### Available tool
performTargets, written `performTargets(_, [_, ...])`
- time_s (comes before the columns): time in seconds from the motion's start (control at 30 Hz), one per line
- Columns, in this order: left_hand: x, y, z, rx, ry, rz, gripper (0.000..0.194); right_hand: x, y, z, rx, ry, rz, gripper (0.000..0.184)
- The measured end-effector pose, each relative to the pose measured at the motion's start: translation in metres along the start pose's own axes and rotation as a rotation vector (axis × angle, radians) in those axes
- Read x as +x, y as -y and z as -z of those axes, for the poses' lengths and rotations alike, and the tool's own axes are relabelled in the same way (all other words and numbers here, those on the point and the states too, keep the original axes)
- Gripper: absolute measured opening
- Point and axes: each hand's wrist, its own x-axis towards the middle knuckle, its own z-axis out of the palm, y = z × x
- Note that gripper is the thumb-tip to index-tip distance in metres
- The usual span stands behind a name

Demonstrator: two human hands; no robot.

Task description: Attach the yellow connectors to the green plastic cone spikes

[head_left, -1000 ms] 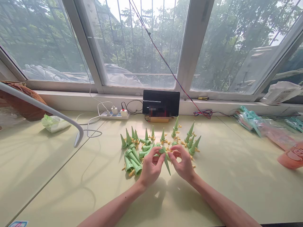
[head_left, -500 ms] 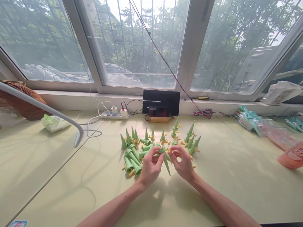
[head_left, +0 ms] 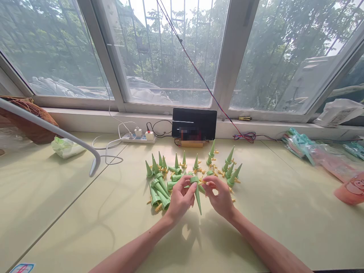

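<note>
My left hand (head_left: 179,196) is closed round the ribbed collar of a green plant watering spike (head_left: 198,200), whose long point hangs down toward me. My right hand (head_left: 219,195) pinches a small yellow valve (head_left: 203,182) at the side of that collar; its far end is hidden by the fingers. Left of my hands, several green spikes (head_left: 163,197) lie in a heap, some with yellow valves attached. Behind and to the right, more spikes (head_left: 234,175) stand upright on their collars, and loose yellow valves (head_left: 218,171) lie among them.
A dark tablet (head_left: 194,123) leans on a cardboard stand (head_left: 192,144) by the window. A power strip (head_left: 138,139) with cables sits left of it. A grey metal rod (head_left: 57,131) juts in at left. Bagged teal parts (head_left: 301,146) and a pink cup (head_left: 350,191) are at right.
The spike in my left hand has swung a little, its point now hanging more steeply. My right fingers have shifted slightly at the yellow valve beside the collar.
</note>
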Motion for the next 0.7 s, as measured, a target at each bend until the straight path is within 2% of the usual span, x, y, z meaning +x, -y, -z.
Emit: performTargets(0.7, [0.0005, 0.0095, 0.0021, 0.005, 0.008, -0.018, 0.026, 0.0024, -0.0006, 0.0008, -0.012, -0.047, -0.028, 0.01])
